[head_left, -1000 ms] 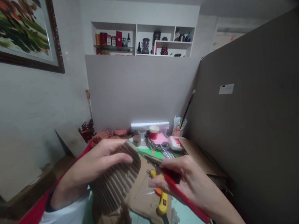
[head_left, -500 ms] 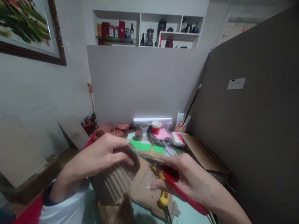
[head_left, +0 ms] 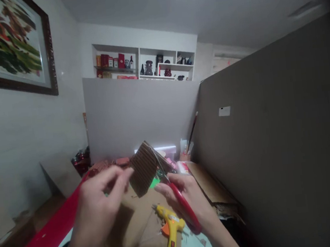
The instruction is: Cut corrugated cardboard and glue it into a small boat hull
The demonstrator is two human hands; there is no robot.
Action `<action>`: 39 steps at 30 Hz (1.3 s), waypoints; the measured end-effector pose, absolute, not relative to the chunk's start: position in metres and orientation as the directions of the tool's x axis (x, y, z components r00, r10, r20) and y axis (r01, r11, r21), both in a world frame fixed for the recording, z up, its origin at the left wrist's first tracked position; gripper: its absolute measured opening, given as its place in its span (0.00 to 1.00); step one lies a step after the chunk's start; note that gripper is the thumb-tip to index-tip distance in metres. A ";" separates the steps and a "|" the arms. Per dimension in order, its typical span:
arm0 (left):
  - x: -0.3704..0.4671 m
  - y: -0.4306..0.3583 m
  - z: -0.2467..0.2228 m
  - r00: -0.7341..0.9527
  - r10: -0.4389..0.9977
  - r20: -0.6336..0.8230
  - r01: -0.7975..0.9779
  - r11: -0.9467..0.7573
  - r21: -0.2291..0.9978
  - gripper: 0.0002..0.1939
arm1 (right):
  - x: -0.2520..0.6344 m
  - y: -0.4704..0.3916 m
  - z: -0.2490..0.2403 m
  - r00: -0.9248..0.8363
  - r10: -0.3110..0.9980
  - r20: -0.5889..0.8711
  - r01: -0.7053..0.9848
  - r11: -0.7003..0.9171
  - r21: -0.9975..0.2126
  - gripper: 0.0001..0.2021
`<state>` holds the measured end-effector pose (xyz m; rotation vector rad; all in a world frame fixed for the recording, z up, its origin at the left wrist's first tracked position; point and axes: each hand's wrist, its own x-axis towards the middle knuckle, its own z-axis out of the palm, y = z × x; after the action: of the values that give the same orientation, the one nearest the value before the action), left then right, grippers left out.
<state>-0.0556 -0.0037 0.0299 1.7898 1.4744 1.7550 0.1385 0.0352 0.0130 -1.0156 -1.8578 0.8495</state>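
Note:
My left hand (head_left: 99, 209) pinches the lower edge of a ribbed piece of corrugated cardboard (head_left: 143, 168) and holds it up, tilted, above the desk. My right hand (head_left: 187, 197) grips red-handled scissors (head_left: 181, 204); their blades run up along the right edge of the cardboard piece. Below the hands a yellow glue gun (head_left: 171, 231) lies on flat brown cardboard sheets (head_left: 140, 224).
Grey partition boards stand at the back (head_left: 140, 114) and along the right (head_left: 273, 139). Small pots, brushes in a cup (head_left: 186, 154) and red items (head_left: 80, 163) crowd the desk's far end. A red strip (head_left: 44, 242) edges the desk on the left. Wall shelves (head_left: 143, 63) hold ornaments.
The view has tilted up and back. The cardboard piece has been lifted and turned upright; my left hand now pinches its lower edge instead of lying over it. The scissors stay at its edge.

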 end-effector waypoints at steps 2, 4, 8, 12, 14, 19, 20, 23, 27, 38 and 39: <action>-0.046 -0.009 0.025 0.089 0.887 0.453 0.465 -0.439 0.768 0.23 | 0.138 0.034 0.015 -0.296 0.883 0.364 0.266 0.442 -0.857 0.21; -0.036 -0.007 0.018 0.323 0.902 0.286 0.424 -0.408 0.809 0.23 | 0.139 0.031 0.017 -0.267 0.881 0.390 0.217 0.450 -0.866 0.19; -0.020 0.013 -0.002 0.462 0.866 0.193 0.333 -0.370 0.867 0.22 | 0.142 0.025 0.022 -0.229 0.860 0.455 0.129 0.490 -0.862 0.16; -0.013 0.035 -0.015 0.509 0.816 0.274 -0.142 -0.235 0.962 0.24 | 0.142 0.021 0.022 -0.216 0.838 0.501 -0.063 0.500 -0.864 0.14; -0.014 0.039 -0.016 0.435 0.825 0.362 -0.261 -0.269 0.927 0.28 | 0.140 0.020 0.022 -0.218 0.833 0.508 -0.146 0.487 -0.861 0.16; -0.012 0.027 -0.008 0.168 0.844 0.509 -0.590 -0.327 0.738 0.27 | 0.133 0.016 0.022 -0.187 0.858 0.479 -0.103 0.467 -0.878 0.20; -0.011 0.023 -0.004 0.109 0.867 0.486 -0.660 -0.303 0.688 0.26 | 0.131 0.016 0.022 -0.208 0.865 0.456 -0.088 0.448 -0.890 0.20; -0.008 0.013 0.010 -0.102 0.958 0.268 -0.782 -0.243 0.573 0.10 | 0.123 0.016 0.019 -0.272 0.864 0.423 -0.025 0.433 -0.901 0.22; -0.014 0.009 0.025 -0.362 0.931 0.051 -0.772 -0.331 0.543 0.06 | 0.118 0.018 0.014 -0.368 0.835 0.410 0.152 0.489 -0.859 0.23; -0.030 0.004 0.024 -0.480 0.877 -0.020 -0.657 -0.345 0.670 0.04 | 0.127 0.020 0.021 -0.404 0.865 0.297 0.355 0.448 -0.821 0.29; -0.031 0.004 0.024 -0.477 0.879 -0.005 -0.645 -0.347 0.681 0.04 | 0.128 0.021 0.020 -0.412 0.863 0.294 0.362 0.451 -0.816 0.30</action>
<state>-0.0311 0.0043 0.0237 0.4521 0.7708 1.9536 0.1276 0.0212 0.0202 -1.0233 -1.9724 0.8740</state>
